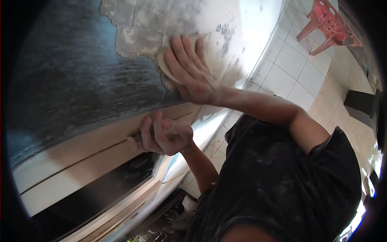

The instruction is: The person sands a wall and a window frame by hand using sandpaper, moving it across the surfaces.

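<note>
My right hand (192, 72) presses a pale, rounded pad (163, 64) against the wall (145, 36), fingers laid over it. Most of the pad is hidden under the palm, so its exact kind does not show. It sits at the ragged border between a light grey, patchy coat and a darker, streaked area. Below it, my left hand (167, 135) is beside the beige frame (80, 161), its fingers spread and loosely bent. I see nothing clearly held in it, though shadow darkens the space between the fingers.
A dark opening (96, 197) lies below the frame. Behind my black, dust-marked shirt (278, 173) is a white tiled floor (278, 80). A pink plastic chair (328, 28) stands at the upper right, and a dark box-like object (358, 108) is at the far right.
</note>
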`<action>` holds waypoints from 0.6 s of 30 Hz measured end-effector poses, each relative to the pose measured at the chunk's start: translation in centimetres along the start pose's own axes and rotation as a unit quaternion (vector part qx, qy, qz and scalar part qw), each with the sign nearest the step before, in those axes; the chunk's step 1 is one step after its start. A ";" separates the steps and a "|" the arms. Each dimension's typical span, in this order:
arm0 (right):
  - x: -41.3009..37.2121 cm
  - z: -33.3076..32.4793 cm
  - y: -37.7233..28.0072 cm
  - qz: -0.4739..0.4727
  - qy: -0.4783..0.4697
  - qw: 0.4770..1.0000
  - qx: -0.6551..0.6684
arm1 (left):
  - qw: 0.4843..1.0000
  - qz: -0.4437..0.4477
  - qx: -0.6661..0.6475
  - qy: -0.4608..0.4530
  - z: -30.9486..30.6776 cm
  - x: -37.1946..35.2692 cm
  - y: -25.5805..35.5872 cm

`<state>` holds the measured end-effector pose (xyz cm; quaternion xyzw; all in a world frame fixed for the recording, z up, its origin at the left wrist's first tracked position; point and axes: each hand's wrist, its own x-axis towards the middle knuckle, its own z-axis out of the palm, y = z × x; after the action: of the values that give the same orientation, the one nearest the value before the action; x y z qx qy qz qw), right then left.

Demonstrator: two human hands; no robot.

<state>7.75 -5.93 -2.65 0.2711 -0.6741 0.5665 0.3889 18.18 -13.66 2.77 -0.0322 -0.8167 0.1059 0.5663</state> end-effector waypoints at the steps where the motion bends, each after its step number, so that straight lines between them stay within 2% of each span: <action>1: -1.6 0.1 0.9 -0.022 -0.020 1.000 -0.008 | 1.000 0.007 0.006 0.004 0.3 0.3 0.4; 4: -5.4 -0.3 2.1 -0.042 -0.087 0.995 -0.019 | 0.999 0.020 0.039 0.003 1.0 0.7 0.7; 7: -0.9 -1.3 1.0 0.017 -0.037 0.999 0.020 | 0.998 0.035 0.046 -0.003 1.1 1.0 0.8; 10: 1.0 -0.7 0.4 0.028 0.028 0.999 0.032 | 0.999 0.031 0.034 -0.003 1.2 1.0 1.0; 13: -4.3 0.1 1.5 -0.007 -0.046 0.999 -0.001 | 0.999 0.026 0.029 -0.007 1.0 1.1 1.1; 16: -5.2 0.1 1.7 -0.030 -0.052 0.998 -0.011 | 0.999 0.029 0.038 -0.003 1.4 1.0 0.9; 18: -1.5 -0.2 0.5 0.009 -0.017 1.000 0.020 | 0.999 0.033 0.040 -0.011 1.2 0.9 0.9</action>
<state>8.18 -5.78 -4.20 0.2821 -0.6720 0.5783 0.3665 16.71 -12.76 3.00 -0.0353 -0.8162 0.1576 0.5547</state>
